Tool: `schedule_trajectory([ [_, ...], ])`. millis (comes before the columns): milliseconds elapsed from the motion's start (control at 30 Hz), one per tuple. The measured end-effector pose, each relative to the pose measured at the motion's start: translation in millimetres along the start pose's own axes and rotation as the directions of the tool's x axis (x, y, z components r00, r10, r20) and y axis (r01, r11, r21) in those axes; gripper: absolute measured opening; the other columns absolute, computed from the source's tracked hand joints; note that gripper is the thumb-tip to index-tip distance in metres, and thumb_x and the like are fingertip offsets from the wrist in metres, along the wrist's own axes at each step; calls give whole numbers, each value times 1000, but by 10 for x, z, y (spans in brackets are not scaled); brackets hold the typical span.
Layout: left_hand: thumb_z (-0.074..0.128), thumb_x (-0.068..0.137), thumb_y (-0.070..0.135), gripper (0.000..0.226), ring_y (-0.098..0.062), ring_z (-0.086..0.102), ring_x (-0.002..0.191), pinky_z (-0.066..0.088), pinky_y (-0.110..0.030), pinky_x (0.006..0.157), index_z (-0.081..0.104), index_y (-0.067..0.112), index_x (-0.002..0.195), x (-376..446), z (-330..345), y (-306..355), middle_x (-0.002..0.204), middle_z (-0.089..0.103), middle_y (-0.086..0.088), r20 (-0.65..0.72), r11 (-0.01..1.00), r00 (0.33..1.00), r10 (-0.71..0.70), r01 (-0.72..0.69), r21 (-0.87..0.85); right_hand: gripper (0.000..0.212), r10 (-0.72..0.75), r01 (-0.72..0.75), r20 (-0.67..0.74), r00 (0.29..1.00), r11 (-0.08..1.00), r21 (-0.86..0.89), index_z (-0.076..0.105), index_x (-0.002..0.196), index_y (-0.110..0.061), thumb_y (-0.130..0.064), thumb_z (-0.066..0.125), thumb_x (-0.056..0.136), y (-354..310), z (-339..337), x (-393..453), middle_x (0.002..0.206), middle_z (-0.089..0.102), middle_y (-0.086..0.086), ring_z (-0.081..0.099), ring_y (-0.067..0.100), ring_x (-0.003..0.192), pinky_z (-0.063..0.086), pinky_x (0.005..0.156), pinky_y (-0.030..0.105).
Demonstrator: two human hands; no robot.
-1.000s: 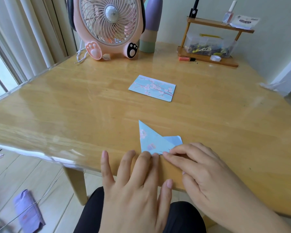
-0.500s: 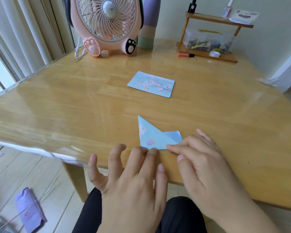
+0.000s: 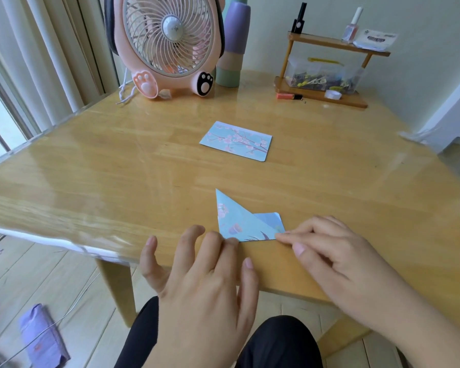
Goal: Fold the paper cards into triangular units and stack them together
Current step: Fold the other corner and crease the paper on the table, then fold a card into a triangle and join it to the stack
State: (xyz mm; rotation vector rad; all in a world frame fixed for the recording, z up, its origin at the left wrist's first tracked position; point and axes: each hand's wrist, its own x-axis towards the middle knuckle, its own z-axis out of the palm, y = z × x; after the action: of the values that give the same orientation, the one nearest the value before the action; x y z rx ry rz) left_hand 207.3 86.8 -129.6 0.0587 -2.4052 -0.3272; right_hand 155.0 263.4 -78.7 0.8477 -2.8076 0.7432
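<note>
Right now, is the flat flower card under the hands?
No, the flat card lies alone further up the table, beyond both hands.

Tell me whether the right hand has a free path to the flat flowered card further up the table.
Probably yes. The right hand rests at the folded card, and only bare table lies between it and the flat card. Nothing stands in the way, though reach cannot be judged for certain.

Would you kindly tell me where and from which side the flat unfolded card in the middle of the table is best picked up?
I would pinch the unfolded card at its near right corner, coming from the person's side with the right hand. It lies flat on the table, so a corner probably has to be lifted first, and that corner points toward the hands with nothing beside it.
</note>
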Motion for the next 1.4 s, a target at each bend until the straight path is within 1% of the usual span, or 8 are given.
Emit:
schedule_trajectory([
  [133,41,87,32,33,-20,51,107,19,-58,101,70,17,81,4,17,-24,81,61,5,4,999,1000,25,-24,-20,19,178,-170,-88,980,981,89,69,105,-28,-28,61,88,-9,-26,161,95,55,-21,50,-5,96,32,78,1],
  [533,44,84,36,27,-24,51,119,17,-57,102,68,28,96,122,-20,-190,99,60,13,70,992,996,63,-55,-114,15,292,-288,18,956,927,242,62,74,-29,-21,75,76,-221,42,327,83,60,-16,51,-3,80,38,68,5],
  [700,58,73,11,52,-28,42,123,18,-56,105,55,29,121,413,-68,-198,125,45,1,-150,962,951,271,-271,16,15,-96,21,-292,952,969,-248,56,65,-24,-12,67,62,-325,144,287,58,50,-16,44,9,73,28,73,28],
  [833,49,72,2,25,-26,48,109,15,-54,105,64,23,70,542,-39,-227,93,63,4,-146,906,895,421,-409,108,3,-220,158,-192,956,943,-293,61,68,-23,-21,61,66,-302,209,248,61,53,-14,43,12,76,30,76,28],
  [900,60,63,-2,23,-22,49,95,18,-53,102,60,20,59,576,19,-368,73,59,7,-111,906,899,423,-417,80,19,-215,192,-95,972,958,-211,68,82,-28,-30,54,70,-176,158,200,76,59,-20,48,6,89,30,86,26],
  [1000,64,62,-1,22,-17,48,90,22,-49,97,65,22,62,624,66,-539,72,60,11,-89,892,890,448,-451,-28,32,-221,221,10,975,970,-105,67,99,-34,-26,48,74,30,29,158,105,62,-24,46,1,114,24,98,26],
  [1133,56,66,0,27,-19,46,90,26,-50,90,71,22,65,730,108,-615,75,65,13,-73,885,901,427,-433,-172,23,-253,246,-28,967,958,-146,68,94,-32,-28,49,82,94,27,244,112,65,-17,48,6,116,28,96,33],
  [1400,40,80,31,37,-15,53,95,22,-58,103,75,25,92,562,-26,-580,89,62,11,227,921,898,378,-340,-189,26,-471,440,56,880,766,-469,67,77,-16,6,70,63,-144,170,168,78,62,-3,57,21,71,42,76,29],
])
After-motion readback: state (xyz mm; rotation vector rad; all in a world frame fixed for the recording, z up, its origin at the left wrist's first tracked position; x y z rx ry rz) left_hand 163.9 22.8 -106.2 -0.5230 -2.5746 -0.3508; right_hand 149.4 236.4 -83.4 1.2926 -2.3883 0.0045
